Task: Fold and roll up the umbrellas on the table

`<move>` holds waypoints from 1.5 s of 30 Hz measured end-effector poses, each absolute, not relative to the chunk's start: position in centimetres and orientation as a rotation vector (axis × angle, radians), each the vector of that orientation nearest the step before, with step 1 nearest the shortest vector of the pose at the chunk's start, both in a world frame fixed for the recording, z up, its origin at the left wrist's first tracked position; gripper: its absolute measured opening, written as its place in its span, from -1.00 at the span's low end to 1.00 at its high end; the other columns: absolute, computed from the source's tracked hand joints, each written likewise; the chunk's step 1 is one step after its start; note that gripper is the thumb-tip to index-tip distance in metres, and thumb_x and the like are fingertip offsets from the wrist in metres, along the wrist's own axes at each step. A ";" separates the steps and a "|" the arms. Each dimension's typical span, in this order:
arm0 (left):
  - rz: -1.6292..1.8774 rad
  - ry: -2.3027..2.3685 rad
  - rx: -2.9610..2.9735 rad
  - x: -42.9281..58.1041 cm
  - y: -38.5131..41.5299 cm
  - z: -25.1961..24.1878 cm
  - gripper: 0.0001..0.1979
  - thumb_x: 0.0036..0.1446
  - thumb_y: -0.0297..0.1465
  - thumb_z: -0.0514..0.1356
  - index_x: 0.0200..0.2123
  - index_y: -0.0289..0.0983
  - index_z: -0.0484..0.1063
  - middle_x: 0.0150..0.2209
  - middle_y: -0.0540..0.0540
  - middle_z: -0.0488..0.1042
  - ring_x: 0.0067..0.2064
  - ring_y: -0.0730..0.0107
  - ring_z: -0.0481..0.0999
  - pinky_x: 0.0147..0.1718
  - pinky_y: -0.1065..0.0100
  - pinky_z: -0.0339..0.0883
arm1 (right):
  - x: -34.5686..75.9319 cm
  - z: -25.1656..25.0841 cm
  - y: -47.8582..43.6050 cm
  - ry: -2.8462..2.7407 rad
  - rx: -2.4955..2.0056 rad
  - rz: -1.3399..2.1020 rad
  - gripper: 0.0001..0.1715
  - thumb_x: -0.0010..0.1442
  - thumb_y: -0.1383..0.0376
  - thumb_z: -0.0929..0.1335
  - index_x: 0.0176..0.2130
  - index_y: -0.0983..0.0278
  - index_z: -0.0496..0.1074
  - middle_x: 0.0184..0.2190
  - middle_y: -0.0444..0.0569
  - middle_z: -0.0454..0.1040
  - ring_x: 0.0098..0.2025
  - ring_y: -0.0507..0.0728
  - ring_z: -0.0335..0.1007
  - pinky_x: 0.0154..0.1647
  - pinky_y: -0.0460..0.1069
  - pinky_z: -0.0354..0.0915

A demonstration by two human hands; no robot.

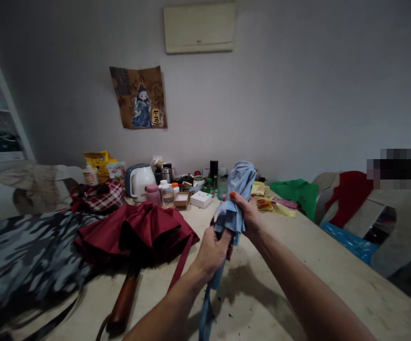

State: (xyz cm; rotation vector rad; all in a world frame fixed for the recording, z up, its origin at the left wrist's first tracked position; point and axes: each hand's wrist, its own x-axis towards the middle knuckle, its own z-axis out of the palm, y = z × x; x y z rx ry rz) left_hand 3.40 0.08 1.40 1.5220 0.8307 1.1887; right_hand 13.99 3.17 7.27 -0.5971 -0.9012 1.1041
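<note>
Both hands grip the folded blue umbrella (235,199) above the tabletop (297,274) — the left hand (210,251) closed round its lower end, the right hand (248,215) wrapped round its gathered cloth higher up; just left of it lies a dark red umbrella (137,232)

Red umbrella (139,232), camouflage umbrella (23,255), white kettle (139,181) and bottles on the cluttered table (333,270).

Both arms outstretched, left hand (210,251) and right hand (248,213) closed, close together.
</note>
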 end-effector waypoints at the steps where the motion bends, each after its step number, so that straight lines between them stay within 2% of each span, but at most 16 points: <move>1: 1.263 0.959 1.643 3.4 0.1 1.3 -0.52 0.07 0.07 0.10 -0.47 -0.27 0.25 -0.60 -0.01 0.28 -0.56 0.42 0.31 -0.53 0.35 0.18 | 13.7 7.2 3.2 -0.883 -0.641 1.057 -0.54 -0.24 0.15 0.56 -0.37 0.31 0.43 -0.50 -0.06 0.52 -0.54 0.08 0.42 -0.53 -0.03 0.41; 5: 1.410 1.175 1.856 3.1 -0.2 1.4 -0.71 0.14 -0.17 0.12 -0.27 -0.30 0.35 -0.34 -0.19 0.43 -0.26 0.20 0.44 -0.24 0.24 0.24 | 13.5 7.4 3.0 -0.861 -0.722 0.943 -0.52 -0.27 0.16 0.58 -0.35 0.29 0.43 -0.50 -0.09 0.50 -0.52 0.08 0.41 -0.52 -0.03 0.40; 10: 0.862 0.421 1.424 1.6 0.2 2.3 -0.39 -0.15 -0.14 0.37 -0.07 -0.30 0.31 -0.29 -0.16 0.48 -0.33 0.25 0.52 -0.34 0.31 0.34 | 14.7 7.9 1.9 -0.987 -0.526 1.184 -0.57 -0.19 0.14 0.54 -0.33 0.28 0.44 -0.47 -0.11 0.48 -0.49 0.04 0.38 -0.49 -0.07 0.36; 12: 0.696 0.232 1.311 1.2 0.4 2.1 -0.38 -0.24 -0.17 0.41 -0.13 -0.34 0.33 -0.34 -0.17 0.49 -0.46 0.33 0.50 -0.49 0.38 0.30 | 14.9 7.8 1.6 -1.036 -0.353 1.366 -0.56 -0.14 0.10 0.51 -0.27 0.24 0.44 -0.46 -0.15 0.45 -0.47 0.01 0.37 -0.46 -0.10 0.35; 14: 0.661 0.184 1.274 1.3 0.4 1.6 -0.52 -0.25 -0.25 0.42 -0.29 -0.36 0.34 -0.44 -0.11 0.46 -0.62 0.54 0.35 -0.63 0.48 0.15 | 14.9 7.7 1.5 -1.046 -0.228 1.471 -0.57 -0.12 0.10 0.50 -0.24 0.21 0.44 -0.45 -0.18 0.43 -0.45 -0.02 0.36 -0.43 -0.12 0.34; 17: 0.767 0.331 1.297 2.2 0.1 1.2 -0.70 -0.17 -0.33 0.33 -0.44 -0.31 0.27 -0.54 0.03 0.32 -0.68 0.66 0.16 -0.66 0.48 0.06 | 14.9 7.6 1.9 -1.053 -0.292 1.483 -0.58 -0.18 0.12 0.53 -0.32 0.26 0.45 -0.45 -0.15 0.45 -0.44 0.00 0.39 -0.41 -0.10 0.37; 19: 0.918 0.628 1.474 2.8 -0.3 1.2 -0.80 -0.14 -0.40 0.26 -0.47 -0.28 0.27 -0.54 0.02 0.29 -0.62 0.55 0.22 -0.57 0.40 0.18 | 14.8 7.7 2.3 -1.039 -0.450 1.361 -0.57 -0.26 0.17 0.55 -0.38 0.31 0.45 -0.47 -0.10 0.48 -0.46 0.04 0.41 -0.43 -0.08 0.38; 21: 1.139 0.993 1.725 3.2 -0.5 1.3 -0.85 -0.13 -0.50 0.20 -0.39 -0.28 0.33 -0.45 -0.08 0.37 -0.45 0.36 0.38 -0.36 0.28 0.29 | 14.6 7.8 2.7 -0.984 -0.606 1.188 -0.59 -0.30 0.26 0.56 -0.42 0.33 0.44 -0.51 -0.08 0.49 -0.49 0.06 0.40 -0.47 -0.06 0.37; 23: 1.308 1.215 1.900 3.2 -0.6 1.5 -0.74 -0.11 -0.56 0.16 -0.27 -0.27 0.38 -0.27 -0.18 0.43 -0.21 0.20 0.43 -0.11 0.19 0.26 | 14.5 7.8 2.9 -0.907 -0.706 1.071 -0.64 -0.31 0.30 0.55 -0.47 0.33 0.42 -0.55 -0.07 0.48 -0.53 0.06 0.37 -0.51 -0.06 0.34; 25: 1.269 1.164 1.946 2.8 -0.4 1.8 -0.70 -0.10 -0.54 0.18 -0.20 -0.27 0.40 -0.20 -0.20 0.44 -0.11 0.14 0.42 -0.03 0.17 0.21 | 14.5 7.7 2.8 -0.898 -0.738 1.064 -0.67 -0.30 0.31 0.54 -0.49 0.33 0.41 -0.58 -0.08 0.45 -0.54 0.05 0.34 -0.54 -0.06 0.31; 31: 0.912 0.388 1.332 1.1 0.5 2.6 -0.38 -0.37 -0.27 0.45 -0.16 -0.34 0.42 -0.30 -0.10 0.45 -0.32 0.35 0.42 -0.35 0.38 0.28 | 14.8 7.1 1.7 -1.163 -0.288 1.497 -0.66 -0.22 0.25 0.50 -0.38 0.28 0.42 -0.49 -0.19 0.34 -0.50 -0.05 0.24 -0.47 -0.13 0.25; 34: 0.835 0.296 1.172 1.0 0.4 2.2 -0.37 -0.47 -0.20 0.47 -0.27 -0.36 0.42 -0.41 -0.07 0.44 -0.47 0.43 0.40 -0.47 0.39 0.29 | 14.3 7.0 1.0 -1.212 -0.182 1.614 -0.55 -0.26 0.24 0.51 -0.30 0.24 0.40 -0.46 -0.20 0.32 -0.48 -0.02 0.25 -0.41 -0.06 0.31; 36: 0.774 0.349 1.173 1.3 0.1 2.0 -0.45 -0.44 -0.20 0.45 -0.36 -0.35 0.39 -0.52 -0.02 0.38 -0.58 0.49 0.33 -0.58 0.42 0.23 | 14.0 7.1 0.8 -1.241 -0.248 1.564 -0.54 -0.26 0.25 0.51 -0.29 0.24 0.41 -0.43 -0.17 0.36 -0.45 0.01 0.30 -0.40 -0.04 0.33; 40: 0.965 0.636 1.360 2.2 -0.3 2.0 -0.70 -0.17 -0.30 0.31 -0.37 -0.28 0.32 -0.59 0.08 0.29 -0.63 0.54 0.24 -0.63 0.44 0.17 | 13.4 7.5 1.0 -1.133 -0.529 1.315 -0.59 -0.28 0.24 0.54 -0.38 0.32 0.43 -0.48 -0.11 0.44 -0.47 0.03 0.36 -0.45 -0.07 0.34; 43: 1.253 0.919 1.664 3.0 -0.5 2.3 -0.79 -0.10 -0.42 0.23 -0.32 -0.25 0.33 -0.50 0.04 0.36 -0.46 0.42 0.37 -0.39 0.34 0.31 | 12.7 7.6 1.4 -0.998 -0.721 1.063 -0.59 -0.31 0.24 0.56 -0.43 0.33 0.41 -0.57 -0.11 0.45 -0.53 0.06 0.38 -0.50 -0.06 0.34; 45: 1.360 0.989 1.773 3.1 -0.4 2.4 -0.78 -0.09 -0.47 0.20 -0.29 -0.23 0.35 -0.38 -0.03 0.42 -0.29 0.33 0.42 -0.21 0.27 0.31 | 12.5 7.5 1.5 -0.958 -0.773 0.962 -0.59 -0.31 0.24 0.56 -0.44 0.31 0.41 -0.58 -0.12 0.45 -0.54 0.08 0.40 -0.52 -0.06 0.34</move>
